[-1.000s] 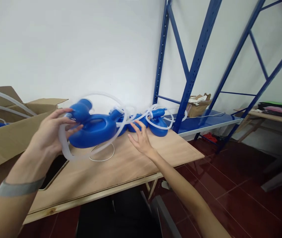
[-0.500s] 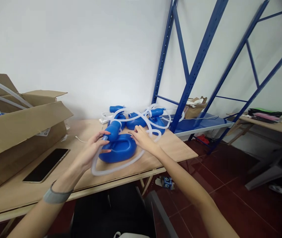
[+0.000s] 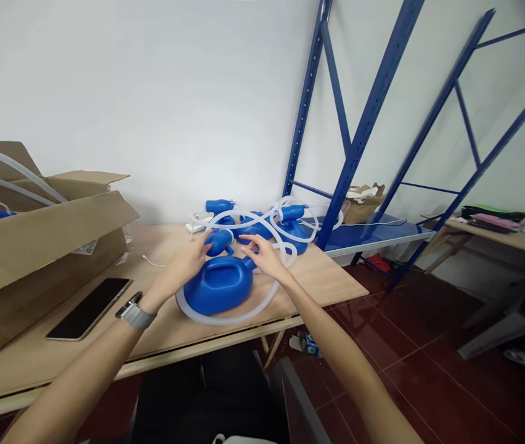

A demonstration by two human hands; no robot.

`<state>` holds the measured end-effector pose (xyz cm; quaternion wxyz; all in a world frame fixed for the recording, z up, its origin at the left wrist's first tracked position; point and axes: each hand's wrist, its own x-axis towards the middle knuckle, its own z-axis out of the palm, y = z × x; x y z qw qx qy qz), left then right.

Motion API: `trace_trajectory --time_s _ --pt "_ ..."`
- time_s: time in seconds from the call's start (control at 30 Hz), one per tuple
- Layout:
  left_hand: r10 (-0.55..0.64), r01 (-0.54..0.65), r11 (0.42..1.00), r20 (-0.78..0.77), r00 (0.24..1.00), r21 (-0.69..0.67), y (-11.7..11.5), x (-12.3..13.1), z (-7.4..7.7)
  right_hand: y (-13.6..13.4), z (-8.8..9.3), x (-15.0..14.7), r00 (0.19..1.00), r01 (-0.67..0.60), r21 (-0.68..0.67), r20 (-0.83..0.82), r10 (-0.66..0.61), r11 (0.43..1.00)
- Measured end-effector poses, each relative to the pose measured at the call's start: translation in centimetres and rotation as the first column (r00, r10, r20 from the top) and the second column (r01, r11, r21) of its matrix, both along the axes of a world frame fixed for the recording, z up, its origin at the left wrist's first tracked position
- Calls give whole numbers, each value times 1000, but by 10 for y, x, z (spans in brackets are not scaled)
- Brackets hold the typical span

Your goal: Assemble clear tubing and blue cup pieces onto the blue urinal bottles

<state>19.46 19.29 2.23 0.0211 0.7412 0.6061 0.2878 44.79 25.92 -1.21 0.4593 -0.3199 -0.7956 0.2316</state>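
A blue plastic urinal bottle [image 3: 219, 296] with a moulded handle lies in front of me, its short neck pointing right. My left hand [image 3: 194, 256] is closed on the blue urinal head [image 3: 219, 243] just behind the bottle. My right hand [image 3: 265, 256] is by the bottle's neck, index finger and thumb stretched apart; whether its lower fingers touch the neck is hidden. A clear hose [image 3: 230, 320] loops around the bottle's front and right side. Behind are more blue bottles [image 3: 297, 239] with heads and tangled hoses.
On the left of the wooden table [image 3: 161, 327] stands an open cardboard box [image 3: 50, 246] with hoses and blue parts inside. A phone [image 3: 89, 308] lies by it, near a white cable [image 3: 151, 262]. Blue shelving uprights [image 3: 359, 142] rise at the right.
The urinal head has turned and sits lower behind the bottle. The bottle has turned, its neck showing at the right. My right hand's pinched fingers have spread; my left hand has moved up and right.
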Motion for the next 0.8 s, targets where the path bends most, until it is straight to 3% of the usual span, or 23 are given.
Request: trace_trajectory --time_s 0.1,0.17,0.23,0.3,0.37,0.43,0.5,0.6,0.7,0.8 --pt "148 -146 988 -37 988 50 5 -21 4 2 2 3 987 49 -150 -143 -71 987" --pt "290 -284 956 -83 953 75 2 -34 7 4 3 4 976 16 -249 -208 -70 968" --pt "368 -351 927 -144 918 133 -4 -40 7 5 5 2 965 -20 -289 -256 -57 957" --pt "321 -283 938 -196 927 201 -11 -34 7 5 9 -3 952 -65 -304 -303 -32 950" --pt "144 -100 976 -225 964 194 -14 -19 2 3 14 -10 937 -112 -327 -349 -9 938" --pt "-78 99 991 -221 972 89 -11 -2 -6 0 16 -17 923 -117 -347 -383 -26 931" --pt "-203 207 978 -223 954 -5 -6 12 -19 -3 16 -23 903 -103 -361 -425 -65 927" --pt "-193 201 980 -233 953 12 1 22 -40 -2 11 -28 846 -137 -379 -525 -91 915" --pt "-124 144 986 -221 967 78 2 23 -51 9 11 -19 792 -169 -365 -604 -94 916" --pt "-80 105 990 -250 965 90 0 22 -51 31 22 12 709 -38 -295 -682 -182 955"
